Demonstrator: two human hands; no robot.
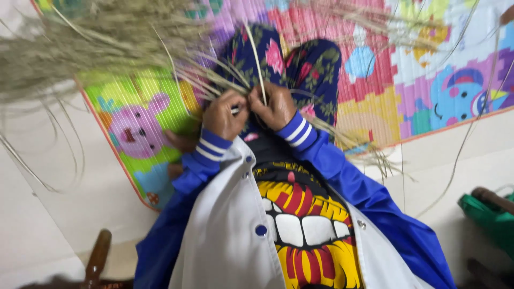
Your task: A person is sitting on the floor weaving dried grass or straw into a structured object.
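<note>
Two hands meet at the middle of the view, right over the lap. The left hand (224, 115) is curled tight around a bunch of dry grass stalks (107, 45), and the right hand (276, 105) is closed on the same bunch just beside it, fingers pinching one thin stalk that stands up between the two hands. Something small and pale shows between the left fingers; too blurred to tell what it is.

The grass fans out to the upper left in one big feathery bundle, with loose stalks trailing off to the right across the play mat (428, 69). One mat, brightly coloured with cartoon animals, lies on the pale floor (64, 176) under the crossed legs in dark flowered trousers (313, 67).

Two blue sleeves with white-striped cuffs, one white-fronted jacket (225, 235) hanging open, three blue snap buttons in view on it.

At the right edge, one green bag-like thing (490, 219) with a dark handle lying across it; what it contains cannot be seen. At the lower left, one brown wooden handle (97, 257) pokes up from the floor.
</note>
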